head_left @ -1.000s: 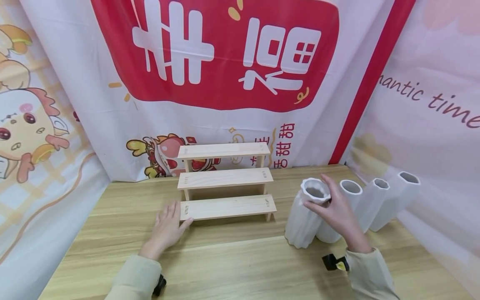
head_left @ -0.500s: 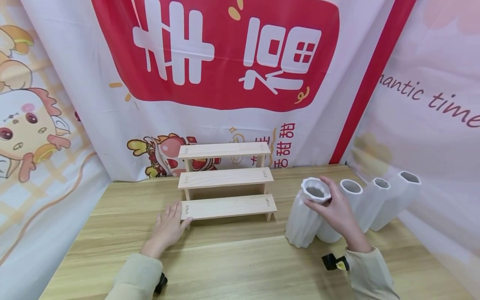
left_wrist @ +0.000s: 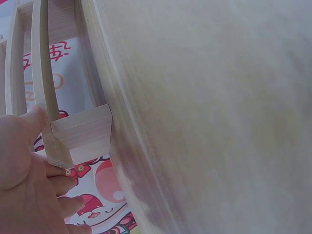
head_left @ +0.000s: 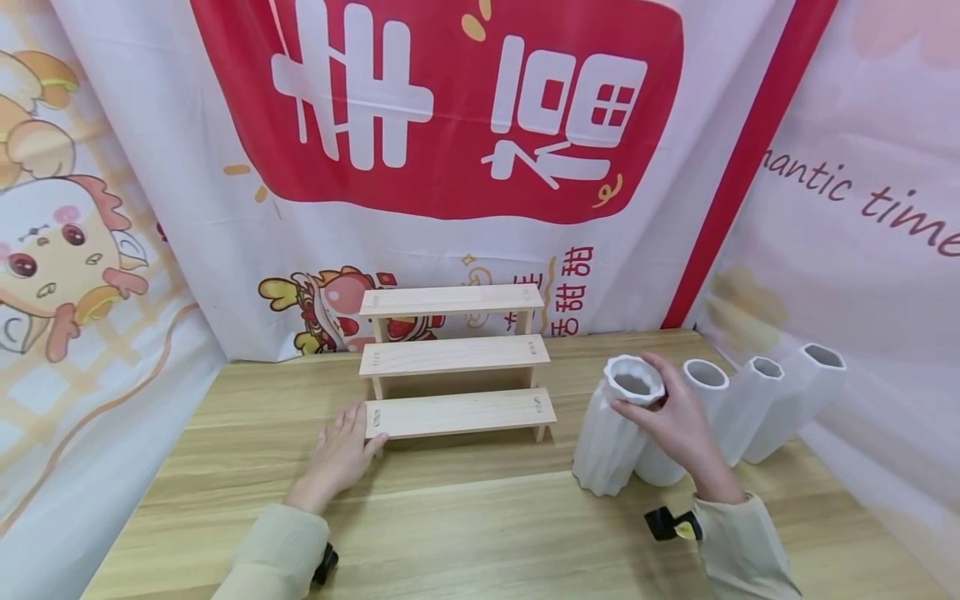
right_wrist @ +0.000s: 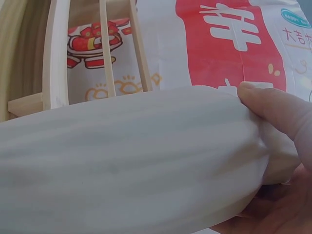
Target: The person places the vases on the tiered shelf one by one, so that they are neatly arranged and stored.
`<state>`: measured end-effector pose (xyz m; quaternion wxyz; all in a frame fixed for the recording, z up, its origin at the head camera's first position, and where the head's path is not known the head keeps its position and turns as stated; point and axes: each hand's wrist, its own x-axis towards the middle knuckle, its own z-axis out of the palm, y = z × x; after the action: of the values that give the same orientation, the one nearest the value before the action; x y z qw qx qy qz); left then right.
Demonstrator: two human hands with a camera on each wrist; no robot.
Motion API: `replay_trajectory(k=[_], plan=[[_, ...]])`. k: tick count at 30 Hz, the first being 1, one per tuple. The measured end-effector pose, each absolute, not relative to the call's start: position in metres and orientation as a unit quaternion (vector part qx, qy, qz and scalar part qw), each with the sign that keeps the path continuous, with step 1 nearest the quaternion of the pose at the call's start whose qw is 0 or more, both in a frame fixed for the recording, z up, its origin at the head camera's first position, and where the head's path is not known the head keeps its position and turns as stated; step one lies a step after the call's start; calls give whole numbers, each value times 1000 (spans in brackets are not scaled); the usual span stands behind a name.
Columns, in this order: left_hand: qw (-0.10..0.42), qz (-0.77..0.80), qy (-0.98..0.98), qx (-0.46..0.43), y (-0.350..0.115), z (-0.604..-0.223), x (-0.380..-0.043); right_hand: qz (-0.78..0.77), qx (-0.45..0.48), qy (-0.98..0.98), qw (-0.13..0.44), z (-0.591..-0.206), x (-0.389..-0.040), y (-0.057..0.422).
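A three-tier wooden display stand (head_left: 459, 414) stands on the table in the head view. My left hand (head_left: 339, 457) rests at the left end of its lowest shelf, the thumb on the front edge and the other fingers spread beside the end. The left wrist view shows this thumb by the shelf board (left_wrist: 46, 83). On the right, my right hand (head_left: 682, 425) grips a white fluted vase (head_left: 606, 442) just below its wavy rim, thumb on the near side. In the right wrist view the ribbed body of the vase (right_wrist: 126, 161) fills the lower part, slightly tilted in the head view.
Right behind the fluted vase stand a round-mouthed white vase (head_left: 707, 375), a slim faceted vase (head_left: 750, 408) and a wider angular vase (head_left: 798, 400). Printed cloth (head_left: 450, 192) hangs behind and at both sides of the wood-grain table (head_left: 480, 533).
The scene shifts slightly to the right in the head view. Both hands keep their places on the stand and the vase.
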<state>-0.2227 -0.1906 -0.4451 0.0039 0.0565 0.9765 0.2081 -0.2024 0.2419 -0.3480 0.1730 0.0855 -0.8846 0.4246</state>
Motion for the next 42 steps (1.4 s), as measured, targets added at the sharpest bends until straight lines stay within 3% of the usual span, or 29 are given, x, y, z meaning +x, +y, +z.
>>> replay_trajectory(k=[23,42], plan=[[2,208,976,60,-191,-445,-223,412,113,-884,190,-325,-206,223],[-5,191,979,66,-189,-448,-225,454,181,-857,164,-305,-215,176]])
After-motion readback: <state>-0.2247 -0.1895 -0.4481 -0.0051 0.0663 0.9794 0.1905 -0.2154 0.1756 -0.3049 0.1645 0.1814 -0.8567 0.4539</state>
